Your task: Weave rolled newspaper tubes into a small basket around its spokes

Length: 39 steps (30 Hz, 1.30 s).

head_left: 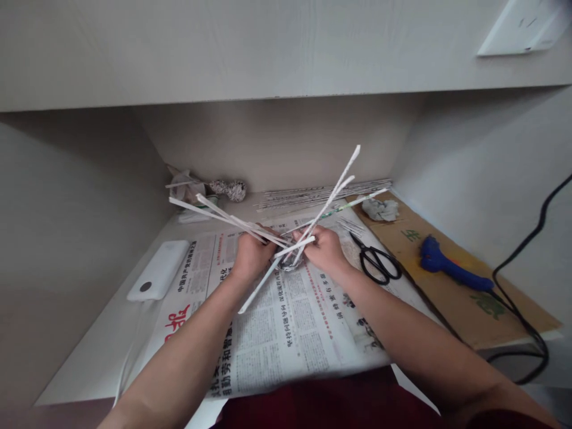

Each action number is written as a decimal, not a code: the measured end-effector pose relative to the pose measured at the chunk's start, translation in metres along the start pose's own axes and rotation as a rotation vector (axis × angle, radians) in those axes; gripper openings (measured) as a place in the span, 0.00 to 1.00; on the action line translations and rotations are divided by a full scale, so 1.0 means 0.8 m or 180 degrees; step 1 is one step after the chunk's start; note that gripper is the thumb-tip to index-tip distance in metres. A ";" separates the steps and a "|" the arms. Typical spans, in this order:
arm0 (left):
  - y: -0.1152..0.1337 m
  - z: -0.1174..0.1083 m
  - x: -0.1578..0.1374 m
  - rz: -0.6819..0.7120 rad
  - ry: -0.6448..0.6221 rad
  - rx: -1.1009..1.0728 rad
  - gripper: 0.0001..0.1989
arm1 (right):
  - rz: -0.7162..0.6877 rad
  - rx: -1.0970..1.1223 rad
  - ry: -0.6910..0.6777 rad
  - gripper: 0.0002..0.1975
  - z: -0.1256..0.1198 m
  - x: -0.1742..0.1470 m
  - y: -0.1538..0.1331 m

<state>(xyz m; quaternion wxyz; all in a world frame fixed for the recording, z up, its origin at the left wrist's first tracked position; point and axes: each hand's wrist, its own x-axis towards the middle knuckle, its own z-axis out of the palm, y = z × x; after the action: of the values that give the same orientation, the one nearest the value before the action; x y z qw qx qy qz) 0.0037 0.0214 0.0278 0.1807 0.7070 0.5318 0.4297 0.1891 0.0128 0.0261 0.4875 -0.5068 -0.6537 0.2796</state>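
Just right of the fingers (308, 234), black-handled scissors (364, 249) lie on newspaper (263, 357); farther right, a blue glue gun (460, 273) sits on cardboard (447, 299); left of the fingers rests a white corded device (161, 270).

A small, rounded grey-and-white printed-paper piece (291, 264) sits between the left hand (254, 251) and right hand (326, 247), long white rolled-paper strips (260, 285) splaying outward from it.

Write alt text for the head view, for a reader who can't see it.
A person's left hand and right hand grip paper sticks that fan out from a small paper piece above a spread newspaper. To the right lie black scissors and a blue corded tool on cardboard.
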 end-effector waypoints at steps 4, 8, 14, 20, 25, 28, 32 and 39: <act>0.000 -0.002 0.001 0.0045 -0.0034 0.0011 0.07 | -0.0507 -0.0094 -0.0559 0.12 -0.006 -0.001 -0.009; 0.003 -0.004 0.001 0.0081 -0.0105 0.0002 0.05 | -0.0662 -0.0046 -0.1060 0.17 -0.012 -0.004 -0.019; 0.005 -0.002 0.000 0.0180 -0.0141 -0.0081 0.03 | -0.0507 -0.0134 -0.1352 0.17 -0.015 -0.007 -0.022; 0.010 -0.003 0.003 0.0204 -0.0163 -0.0146 0.02 | -0.0276 0.0082 -0.1620 0.05 -0.012 -0.009 -0.022; 0.008 -0.008 0.003 0.0232 -0.0304 -0.0293 0.02 | 0.0074 0.0594 -0.1631 0.11 -0.019 -0.008 -0.029; 0.006 -0.007 0.002 0.0300 -0.0220 -0.0253 0.02 | 0.0376 0.0984 -0.1687 0.16 -0.021 -0.005 -0.029; 0.005 -0.006 0.002 0.0411 -0.0169 -0.0090 0.03 | 0.0243 0.0798 -0.1938 0.14 -0.025 -0.004 -0.032; 0.009 -0.005 0.001 0.0523 -0.0294 0.0047 0.03 | -0.0531 -0.0361 -0.1755 0.08 -0.024 -0.016 -0.046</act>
<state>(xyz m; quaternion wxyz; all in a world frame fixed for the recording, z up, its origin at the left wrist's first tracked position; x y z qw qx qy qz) 0.0048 0.0187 0.0359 0.1639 0.7687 0.4663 0.4060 0.1929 -0.0139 0.0601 0.2837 -0.3826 -0.8156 0.3287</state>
